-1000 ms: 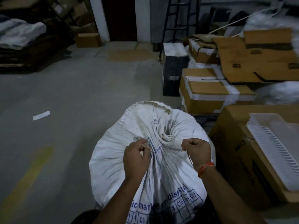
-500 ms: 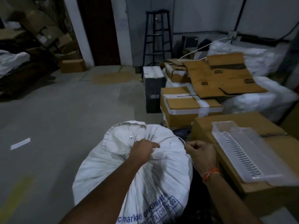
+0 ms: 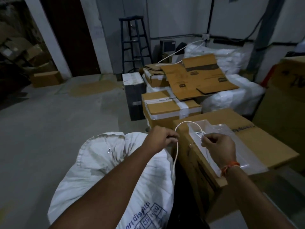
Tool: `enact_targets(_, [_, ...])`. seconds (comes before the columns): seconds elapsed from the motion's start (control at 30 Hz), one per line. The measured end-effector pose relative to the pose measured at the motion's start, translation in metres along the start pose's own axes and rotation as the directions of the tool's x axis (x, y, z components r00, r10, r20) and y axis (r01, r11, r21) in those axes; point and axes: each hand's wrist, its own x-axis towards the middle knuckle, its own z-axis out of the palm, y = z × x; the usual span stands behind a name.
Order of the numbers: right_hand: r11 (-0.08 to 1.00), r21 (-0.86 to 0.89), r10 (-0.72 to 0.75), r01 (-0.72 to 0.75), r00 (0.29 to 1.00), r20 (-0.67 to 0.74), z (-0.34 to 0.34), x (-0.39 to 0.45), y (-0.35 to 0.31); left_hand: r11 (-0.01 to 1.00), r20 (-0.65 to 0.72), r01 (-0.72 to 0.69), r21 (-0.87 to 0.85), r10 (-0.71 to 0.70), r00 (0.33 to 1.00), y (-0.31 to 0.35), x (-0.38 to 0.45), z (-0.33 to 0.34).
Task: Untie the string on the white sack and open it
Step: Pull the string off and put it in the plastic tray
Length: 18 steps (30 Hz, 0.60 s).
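Note:
The white woven sack (image 3: 102, 164) with blue print stands on the floor at lower centre, its top crumpled and loose. A thin white string (image 3: 177, 147) arcs between my two hands, off the sack's neck, and one end hangs down along the sack's right side. My left hand (image 3: 162, 137) pinches the string above the sack's upper right edge. My right hand (image 3: 217, 145), with an orange thread band at the wrist, grips the other end over the big cardboard box to the right.
A large cardboard box (image 3: 257, 146) with a clear plastic tray (image 3: 221, 129) on top stands tight against the sack's right. Taped boxes (image 3: 165, 106), flattened cardboard and white bags pile up behind. A step stool (image 3: 134, 43) stands by the wall. Concrete floor (image 3: 49, 129) stretches left.
The string has come off the sack's neck. Both hands have lifted away from the gathered top and moved right, drawing the string up into a loop.

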Motion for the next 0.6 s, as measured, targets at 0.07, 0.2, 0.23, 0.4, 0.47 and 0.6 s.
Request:
enact_targets(0.07, [0.999,-0.049,0.008,-0.009,1.000,-0.018,-0.015,0.011,0.009,1.000,-0.018,-0.012,-0.029,0.011,1.000,0.017,0.016,0.013])
enact_targets(0.2, [0.985,-0.172,-0.029,0.030,1.000,0.009,-0.033,0.031,0.028,0.999,-0.102,0.014,-0.052,-0.019,0.995,0.040,0.045,0.040])
enact_targets(0.23, [0.980,-0.198,-0.028,0.031,0.999,0.016,-0.036,0.036,0.033,0.998,-0.118,0.019,-0.064,-0.026,0.993,0.043,0.050,0.046])
enact_targets(0.4, [0.943,-0.330,0.057,-0.053,0.998,0.003,-0.037,0.060,0.048,0.996,-0.108,0.080,-0.039,-0.084,0.991,0.053,0.078,0.072])
enact_targets(0.47, [0.904,-0.421,0.085,-0.070,0.996,0.016,-0.035,0.067,0.050,0.995,-0.071,0.100,-0.015,-0.101,0.992,0.056,0.088,0.081])
enact_targets(0.6, [0.809,-0.587,0.087,-0.027,0.993,0.074,-0.028,0.080,0.057,0.972,0.002,0.128,0.196,-0.131,0.991,0.062,0.106,0.103])
